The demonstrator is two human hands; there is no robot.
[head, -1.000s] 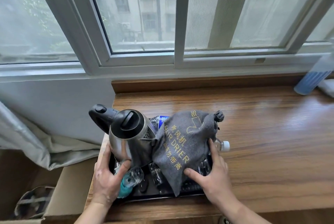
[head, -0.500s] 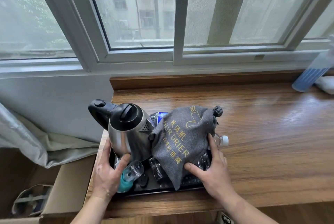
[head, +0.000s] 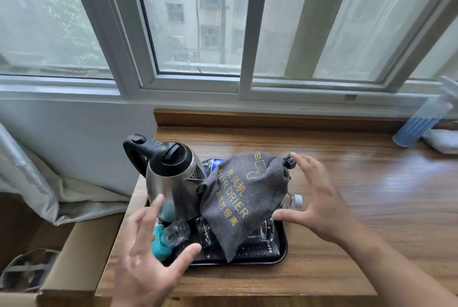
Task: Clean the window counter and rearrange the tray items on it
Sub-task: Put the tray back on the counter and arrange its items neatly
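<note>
Both hands are off the tray (head: 284, 247) now. Half a second ago my left hand (head: 146, 269) held its left edge by the kettle (head: 173, 182) and my right hand (head: 322, 210) pressed on the grey bag (head: 245, 195). Both now hover with fingers spread, holding nothing. The tray sits at the left end of the wooden counter (head: 384, 195), with the kettle and bag on it. Spray bottle (head: 418, 120) far right of the tray; window (head: 245, 58) behind it; cardboard box (head: 74, 269) to its left.

We see a wooden counter (head: 371, 195) below the window. Black tray (head: 285, 244) sits at its left end. Blue spray bottle (head: 418, 124) and white cloth (head: 441, 142) sit far right.
</note>
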